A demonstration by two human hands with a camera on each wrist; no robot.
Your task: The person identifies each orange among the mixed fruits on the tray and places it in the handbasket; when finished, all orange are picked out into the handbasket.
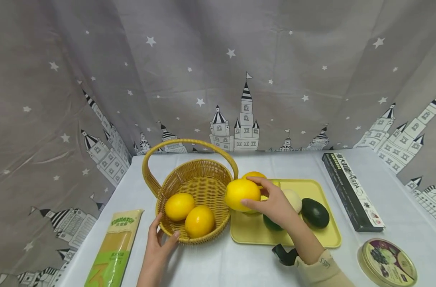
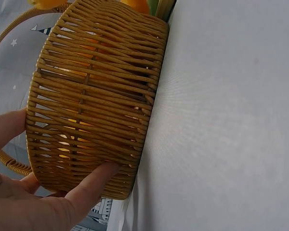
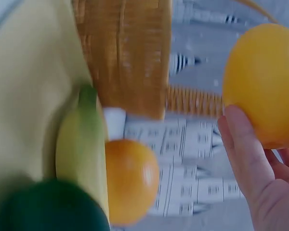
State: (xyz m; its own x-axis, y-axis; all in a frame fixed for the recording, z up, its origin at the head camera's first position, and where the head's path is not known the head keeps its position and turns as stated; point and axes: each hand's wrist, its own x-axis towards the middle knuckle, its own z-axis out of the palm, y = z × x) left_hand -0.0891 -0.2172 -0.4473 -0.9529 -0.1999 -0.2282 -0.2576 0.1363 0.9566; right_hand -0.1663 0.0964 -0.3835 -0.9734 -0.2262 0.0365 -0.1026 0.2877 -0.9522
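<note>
My right hand (image 1: pixel 275 201) grips a yellow-orange orange (image 1: pixel 243 194) above the wicker basket's (image 1: pixel 213 175) right rim and the tray's left edge. In the right wrist view, fingers lie along the side of this fruit. My left hand (image 1: pixel 158 243) holds the basket at its near left side; the left wrist view has the thumb (image 2: pixel 94 185) on the woven wall and another finger at the rim. Two similar fruits, one left (image 1: pixel 179 206) and one nearer (image 1: pixel 200 221), lie inside the basket. On the yellow tray (image 1: pixel 286 238) are a banana (image 3: pixel 79 144), a pale round fruit (image 1: pixel 292 200) and a dark green avocado (image 1: pixel 315 213).
Another orange (image 1: pixel 254 174) sits at the tray's back left. Left of the basket lies a pasta packet (image 1: pixel 114 247). A black pasta box (image 1: pixel 352 191) and a round tin (image 1: pixel 389 262) stand right of the tray. The basket's handle (image 1: pixel 189 141) arches up behind it.
</note>
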